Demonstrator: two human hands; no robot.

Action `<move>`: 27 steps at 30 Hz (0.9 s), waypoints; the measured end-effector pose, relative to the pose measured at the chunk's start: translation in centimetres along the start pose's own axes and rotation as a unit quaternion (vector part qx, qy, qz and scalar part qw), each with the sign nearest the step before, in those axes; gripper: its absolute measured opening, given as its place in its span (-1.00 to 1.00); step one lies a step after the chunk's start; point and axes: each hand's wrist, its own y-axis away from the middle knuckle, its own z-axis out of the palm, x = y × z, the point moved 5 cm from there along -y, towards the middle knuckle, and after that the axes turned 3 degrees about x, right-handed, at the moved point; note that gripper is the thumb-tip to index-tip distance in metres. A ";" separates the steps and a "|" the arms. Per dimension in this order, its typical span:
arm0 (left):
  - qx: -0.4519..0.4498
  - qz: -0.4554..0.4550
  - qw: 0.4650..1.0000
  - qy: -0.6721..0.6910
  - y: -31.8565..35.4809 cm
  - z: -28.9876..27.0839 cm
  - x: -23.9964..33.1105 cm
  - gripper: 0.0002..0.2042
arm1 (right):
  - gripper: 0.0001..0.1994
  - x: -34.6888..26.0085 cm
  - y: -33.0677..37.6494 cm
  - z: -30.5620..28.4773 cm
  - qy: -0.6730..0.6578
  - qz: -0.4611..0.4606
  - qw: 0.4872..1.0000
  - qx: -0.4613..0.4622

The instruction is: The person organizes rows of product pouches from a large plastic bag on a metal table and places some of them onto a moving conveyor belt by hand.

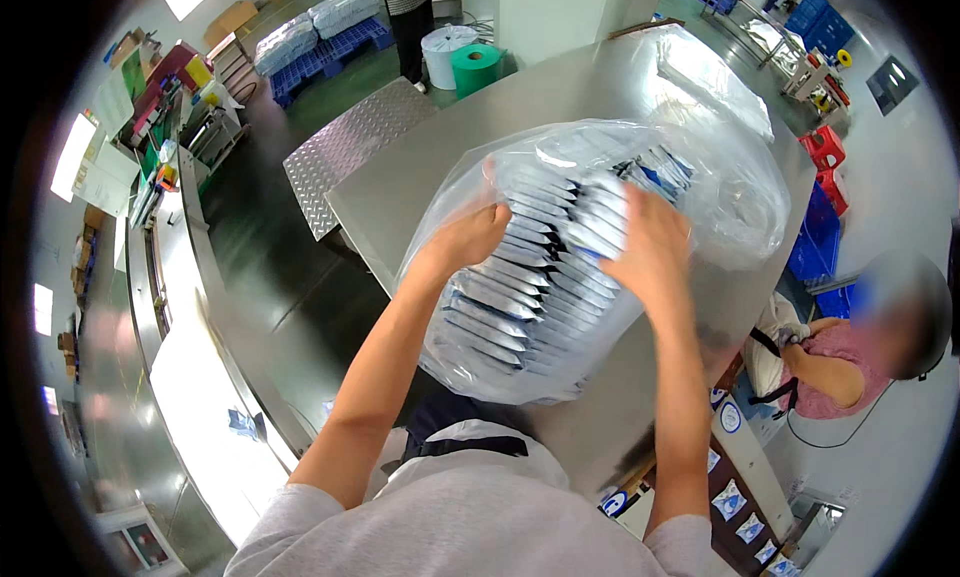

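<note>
Plastic bag [728, 192] sits pinched in left grip [472, 239]; right grip [651, 245], clamped on white packets [597, 219], should keep them aligned

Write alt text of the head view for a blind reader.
A person's right hand grasps several white sachets in a clear bag on a metal table; the left hand is at the bag's left side. A green roll stands beyond; another person is at right.

No wording is legible. Lower right of the frame, a round blue-and-white sign [730, 418] marks a pale panel [764, 477]; nearby white packets [729, 500] carry blue printed marks.
</note>
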 end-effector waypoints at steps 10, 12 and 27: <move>-0.032 0.106 0.993 -0.031 -2.0 -0.3 -0.3 -0.53 | -0.24 -4.1 -4.7 14.3 -0.204 -0.065 0.943 -0.255; 0.005 0.150 0.987 0.048 -3.2 1.4 0.9 -0.56 | -0.42 -3.3 -4.5 14.3 -0.291 0.005 0.925 -0.246; 0.124 0.226 0.952 -0.166 -3.7 8.3 0.9 -0.56 | -0.76 7.2 34.5 15.5 -0.145 0.284 0.947 -0.025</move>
